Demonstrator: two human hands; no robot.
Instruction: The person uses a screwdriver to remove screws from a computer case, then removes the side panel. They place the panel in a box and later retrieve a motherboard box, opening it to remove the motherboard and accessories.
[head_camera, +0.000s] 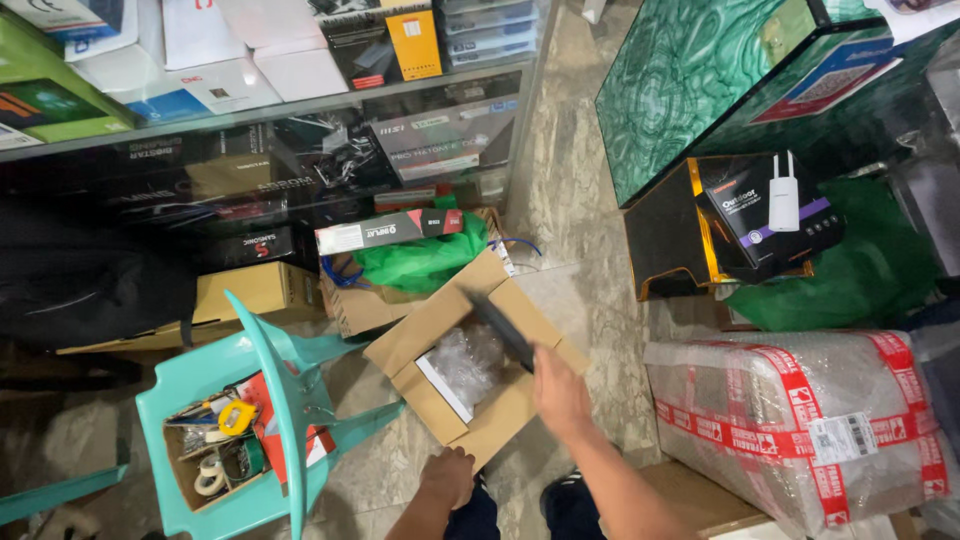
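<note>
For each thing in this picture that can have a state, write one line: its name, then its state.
cardboard box: flaps open, bubble wrap inside
right hand: gripping a dark flat object, blurred
left hand: closed, at the box's near corner
wrapped parcel: sealed with red tape
teal chair: upright, holding a tray of tools

Marble floor (580, 190), glass shelving (300, 105), a teal plastic chair (290, 400).

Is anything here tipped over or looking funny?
Yes. The teal plastic chair lies tipped on its side on the floor, with a small box of tape rolls and tools resting in it. The open cardboard box beside it sits normally.
</note>
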